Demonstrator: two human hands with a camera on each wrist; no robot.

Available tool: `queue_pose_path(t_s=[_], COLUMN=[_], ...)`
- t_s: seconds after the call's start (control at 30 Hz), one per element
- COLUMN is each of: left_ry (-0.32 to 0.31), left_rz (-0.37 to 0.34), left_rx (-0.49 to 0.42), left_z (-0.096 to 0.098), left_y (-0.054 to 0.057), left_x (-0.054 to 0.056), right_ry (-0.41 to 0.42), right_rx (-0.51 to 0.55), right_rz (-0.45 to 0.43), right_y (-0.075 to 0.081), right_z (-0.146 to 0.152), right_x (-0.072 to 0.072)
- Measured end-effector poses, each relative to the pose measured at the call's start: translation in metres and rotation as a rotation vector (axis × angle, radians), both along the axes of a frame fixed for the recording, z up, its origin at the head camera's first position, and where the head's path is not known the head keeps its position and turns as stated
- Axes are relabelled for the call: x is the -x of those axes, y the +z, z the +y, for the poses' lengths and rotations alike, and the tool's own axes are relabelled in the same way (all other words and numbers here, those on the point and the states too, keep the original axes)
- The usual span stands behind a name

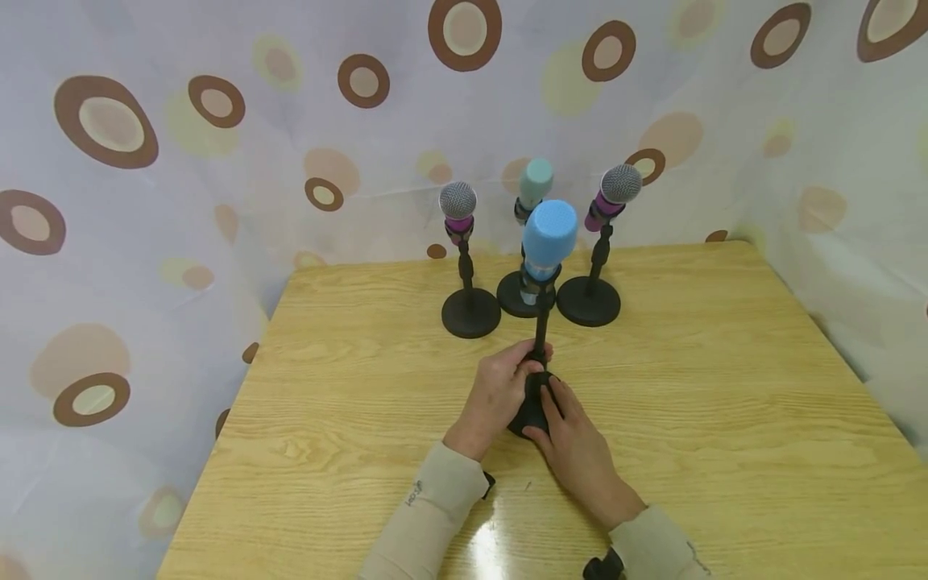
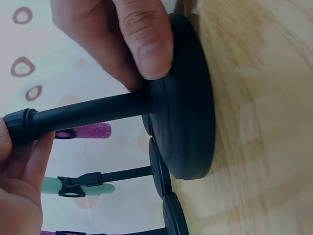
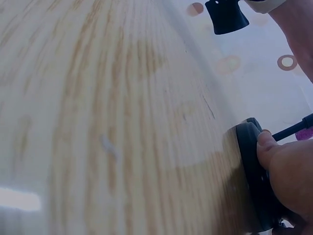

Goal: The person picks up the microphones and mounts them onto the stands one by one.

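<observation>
A microphone with a blue cover sits in the clip of a black desk stand, in front of the other microphones. My left hand grips the stand's pole at the collar, low on the pole in the head view. On the round black base, my right hand holds the rim, fingers over the top and thumb at the near edge. In the right wrist view, the right thumb lies against the base. The base stands close over the wooden table.
Behind stand several more microphones on black stands: a purple one with a silver head at left, a mint-green one in the middle, another purple one at right. The wooden table meets a patterned cloth backdrop.
</observation>
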State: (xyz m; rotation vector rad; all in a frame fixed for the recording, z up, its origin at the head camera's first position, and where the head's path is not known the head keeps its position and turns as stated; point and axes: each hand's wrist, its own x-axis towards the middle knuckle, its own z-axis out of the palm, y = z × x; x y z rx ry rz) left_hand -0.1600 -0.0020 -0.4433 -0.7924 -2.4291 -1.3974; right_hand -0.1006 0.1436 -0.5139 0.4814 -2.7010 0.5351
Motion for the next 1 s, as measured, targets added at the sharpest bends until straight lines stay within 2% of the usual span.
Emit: queue_pose_path(t_s=[0.2,0.37,0.57,0.83,1.0], left_ry=[0.108,0.104,0.139,0.164,0.167], left_rz=[0.035,0.131,0.268,0.29,0.255], left_rx=[0.067,0.07,0.104,0.074,0.061], left_z=[0.0014,0.0036,0.0059,0.0071,0.007], left_y=[0.0011,-0.0026,-0.006,-0.006,-0.0075], left_x=[0.0,0.0012,0.0045,0.0051,0.0035], right_ry=[-0.012,-0.02,-0.009,0.001,-0.001], right_rx=[-0.015,-0.023,-0.033,-0.019,-0.014], right_rz=[-0.043,-0.036,0.011,0.035,0.041], right_y=[0.0033,0.0034,0.0023,-0.0001,-0.0008], right_z=[-0.0004,-0.0011,-0.002,-0.0019,-0.0023], right_x=[0.0004,-0.0011,-0.0016,0.0004,-0.0001])
